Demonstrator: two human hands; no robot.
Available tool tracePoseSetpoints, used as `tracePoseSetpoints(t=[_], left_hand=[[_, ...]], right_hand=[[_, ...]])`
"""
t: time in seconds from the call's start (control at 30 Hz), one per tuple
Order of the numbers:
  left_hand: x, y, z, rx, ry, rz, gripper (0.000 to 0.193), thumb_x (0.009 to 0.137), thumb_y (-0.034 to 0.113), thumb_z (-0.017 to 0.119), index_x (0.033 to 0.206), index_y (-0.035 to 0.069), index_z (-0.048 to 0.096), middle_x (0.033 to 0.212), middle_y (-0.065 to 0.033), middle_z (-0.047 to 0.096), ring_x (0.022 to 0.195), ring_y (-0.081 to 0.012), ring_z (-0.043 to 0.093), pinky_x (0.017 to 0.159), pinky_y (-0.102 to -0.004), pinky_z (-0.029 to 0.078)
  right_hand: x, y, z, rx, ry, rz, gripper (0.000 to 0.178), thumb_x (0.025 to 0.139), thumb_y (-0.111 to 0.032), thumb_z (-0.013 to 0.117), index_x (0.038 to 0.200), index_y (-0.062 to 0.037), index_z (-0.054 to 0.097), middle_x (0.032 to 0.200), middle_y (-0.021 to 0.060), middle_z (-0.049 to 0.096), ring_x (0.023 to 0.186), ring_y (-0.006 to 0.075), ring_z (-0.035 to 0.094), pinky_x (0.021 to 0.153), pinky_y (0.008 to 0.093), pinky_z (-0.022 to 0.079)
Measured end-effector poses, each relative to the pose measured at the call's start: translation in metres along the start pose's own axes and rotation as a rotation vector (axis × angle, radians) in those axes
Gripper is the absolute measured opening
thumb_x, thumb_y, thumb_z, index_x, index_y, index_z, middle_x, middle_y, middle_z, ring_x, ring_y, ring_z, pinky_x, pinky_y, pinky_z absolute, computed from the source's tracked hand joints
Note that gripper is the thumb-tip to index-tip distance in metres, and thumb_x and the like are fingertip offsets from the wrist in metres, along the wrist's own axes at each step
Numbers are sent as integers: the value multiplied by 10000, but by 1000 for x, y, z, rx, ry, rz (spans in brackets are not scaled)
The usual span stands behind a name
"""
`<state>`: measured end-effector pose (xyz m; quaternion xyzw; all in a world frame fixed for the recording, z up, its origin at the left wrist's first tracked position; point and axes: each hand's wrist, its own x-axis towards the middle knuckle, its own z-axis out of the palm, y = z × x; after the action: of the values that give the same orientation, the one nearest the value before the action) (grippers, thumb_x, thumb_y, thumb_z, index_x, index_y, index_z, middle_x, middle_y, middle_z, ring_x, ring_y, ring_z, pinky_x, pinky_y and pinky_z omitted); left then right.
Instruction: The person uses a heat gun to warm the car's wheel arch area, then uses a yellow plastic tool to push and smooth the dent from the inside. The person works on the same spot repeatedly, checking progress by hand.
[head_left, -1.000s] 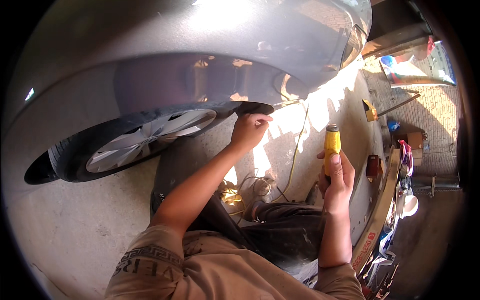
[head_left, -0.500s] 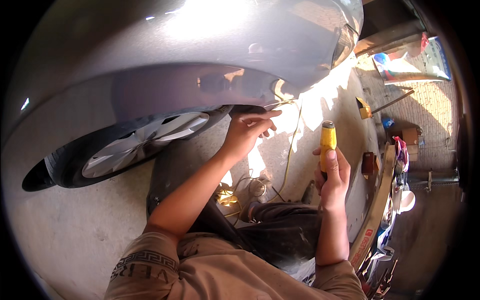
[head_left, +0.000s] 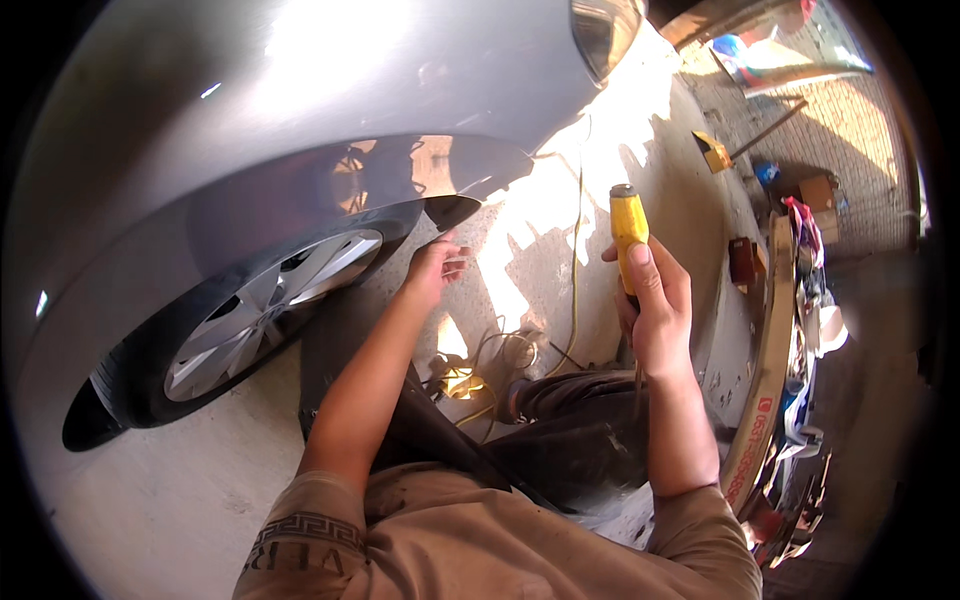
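Note:
My right hand [head_left: 655,300] is wrapped round a yellow hand tool [head_left: 629,225], held upright with its dark round tip upward. A thin dark cord seems to hang below that fist. My left hand [head_left: 436,268] is at the lower edge of a grey car's fender [head_left: 400,165], just ahead of the front wheel [head_left: 270,320]. Its fingers are loosely bent and apart, and I see nothing in them. One finger reaches up to the dark liner [head_left: 450,210] under the bumper; whether it touches is hard to tell.
A yellow cable [head_left: 575,300] runs along the sunlit concrete floor. Near my foot lies a yellow object [head_left: 462,382] among tangled cords. At right a long wooden-coloured beam [head_left: 768,360] borders a cluttered row of things. Farther off are a yellow box [head_left: 712,150] and cardboard [head_left: 818,194].
My left hand has dropped a little away from the bumper edge, its pointing finger now bent upward. The yellow tool stays upright in my right hand. My view has shifted, showing more wheel.

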<state>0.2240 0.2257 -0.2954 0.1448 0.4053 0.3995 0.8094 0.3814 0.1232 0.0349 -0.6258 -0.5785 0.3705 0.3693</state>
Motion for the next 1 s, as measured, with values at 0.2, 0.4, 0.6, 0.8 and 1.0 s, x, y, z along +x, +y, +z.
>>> tracePoseSetpoints(t=[0.2, 0.4, 0.6, 0.8, 1.0], left_hand=[[9, -2, -13, -41, 81, -35, 690, 895, 86, 561, 1550, 113, 345, 1151, -81, 701, 871, -164, 622, 769, -316, 500], [-6, 16, 8, 102, -43, -9, 672, 921, 119, 558, 1540, 22, 313, 1182, -109, 672, 918, -168, 615, 806, -307, 480], [-109, 64, 92, 207, -284, 355, 747, 908, 129, 565, 1566, -24, 246, 1174, -162, 639, 922, -183, 614, 830, -314, 460], [-158, 92, 119, 155, -484, 758, 801, 905, 173, 532, 1584, -29, 156, 1156, -178, 615, 881, -193, 569, 810, -336, 445], [-122, 70, 122, 101, -358, 604, 669, 908, 209, 547, 1508, -23, 364, 1090, -123, 622, 841, -179, 545, 775, -325, 431]], right_hand=[[2, 4, -5, -6, 11, -14, 436, 1050, -424, 544, 956, -10, 641, 610, -86, 386, 533, 26, 330, 489, 237, 279], [11, 8, -16, -83, 60, -45, 493, 1032, -435, 559, 952, 46, 633, 578, 26, 453, 558, 89, 449, 523, 316, 391], [20, 18, -34, -98, 130, -80, 567, 1023, -473, 531, 1037, 76, 669, 639, 142, 585, 596, 206, 568, 611, 385, 469], [24, 21, -38, -61, 128, -57, 568, 1017, -472, 525, 1028, 73, 683, 690, 200, 636, 669, 311, 655, 683, 420, 508], [26, 22, -40, -94, 123, -59, 564, 1012, -469, 530, 1025, 73, 689, 687, 220, 645, 699, 346, 677, 689, 435, 517]])
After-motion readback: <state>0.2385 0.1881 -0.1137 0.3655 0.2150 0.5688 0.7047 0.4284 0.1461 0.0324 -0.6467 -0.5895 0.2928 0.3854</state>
